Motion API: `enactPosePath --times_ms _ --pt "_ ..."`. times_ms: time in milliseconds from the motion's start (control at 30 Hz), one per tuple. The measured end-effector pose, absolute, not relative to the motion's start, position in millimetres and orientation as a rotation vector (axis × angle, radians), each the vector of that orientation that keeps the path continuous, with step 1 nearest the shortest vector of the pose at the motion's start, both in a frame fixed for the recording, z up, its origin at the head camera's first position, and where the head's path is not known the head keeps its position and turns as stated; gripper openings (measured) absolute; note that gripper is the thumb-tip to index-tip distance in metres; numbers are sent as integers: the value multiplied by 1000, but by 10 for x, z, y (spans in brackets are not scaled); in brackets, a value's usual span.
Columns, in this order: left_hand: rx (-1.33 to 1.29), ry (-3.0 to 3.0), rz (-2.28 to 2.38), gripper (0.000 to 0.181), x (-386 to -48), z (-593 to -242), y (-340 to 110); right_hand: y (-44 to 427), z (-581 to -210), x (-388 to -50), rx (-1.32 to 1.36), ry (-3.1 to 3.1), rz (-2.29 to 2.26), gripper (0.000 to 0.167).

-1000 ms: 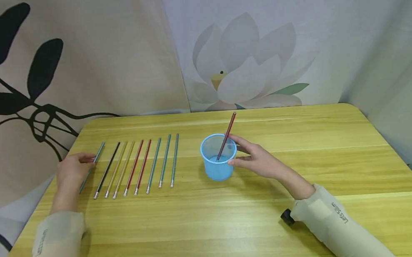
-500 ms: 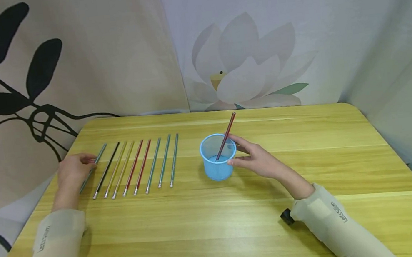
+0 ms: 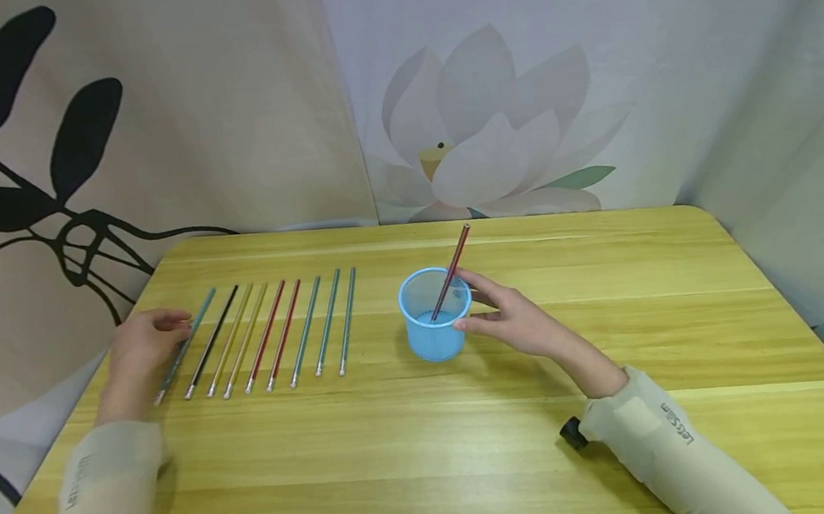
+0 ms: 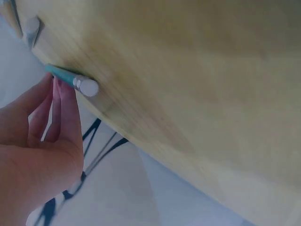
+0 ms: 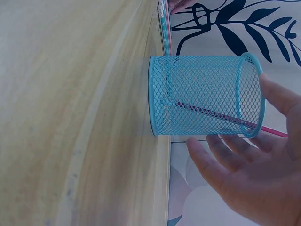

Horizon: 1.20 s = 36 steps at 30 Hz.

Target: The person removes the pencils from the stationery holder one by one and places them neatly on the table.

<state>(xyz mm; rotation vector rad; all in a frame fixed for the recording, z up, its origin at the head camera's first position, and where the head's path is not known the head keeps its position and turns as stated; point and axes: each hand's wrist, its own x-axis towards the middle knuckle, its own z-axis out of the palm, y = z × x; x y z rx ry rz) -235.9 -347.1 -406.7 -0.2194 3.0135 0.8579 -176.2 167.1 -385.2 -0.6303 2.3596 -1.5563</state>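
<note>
At the left end of a row of pencils, my left hand point(image 3: 146, 348) pinches a teal pencil point(image 3: 178, 360) between thumb and fingertips. The left wrist view shows that pencil point(image 4: 65, 75) end-on, its white eraser toward the camera. Right beside it lies a black pencil point(image 3: 213, 339). My right hand point(image 3: 512, 319) holds a blue mesh pencil cup point(image 3: 436, 343), which stands upright. Its thumb touches the rim, and the other fingers reach round the far side. Inside the cup a dark red pencil point(image 3: 458, 250) leans to the right, its top above the rim.
Right of the black pencil lie two yellow pencils point(image 3: 231, 340), two red pencils point(image 3: 265, 336) and three teal pencils point(image 3: 328, 323), roughly parallel, erasers toward me. The wooden table point(image 3: 418, 457) ends at a patterned curtain point(image 3: 232, 125) behind.
The leftmost teal pencil has shifted slightly right and toward me at its upper end. Its eraser end now shows past my left wrist. The right hand and cup look the same.
</note>
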Motion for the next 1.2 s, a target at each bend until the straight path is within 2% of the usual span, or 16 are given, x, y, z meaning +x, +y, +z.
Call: enactPosePath --times_ms 267,500,600,867,1200 --pt "-54 2846 1060 38 -2346 -4052 -3664 1671 -3854 -1764 -628 2363 -1547 74" --pt "24 2644 1306 57 -2260 -3888 -3592 1667 -3843 -1760 -635 2359 -1546 74" --pt "115 2638 1289 60 -2225 -3758 -3447 1668 -3843 -1758 -633 2358 -1549 74" --pt "358 2584 1403 52 -2119 -3403 -2868 1671 -3843 -1755 -645 2350 -1562 74" --pt "602 2420 1572 47 -2050 -3216 -2070 1675 -3863 -1770 -657 2352 -1568 74"
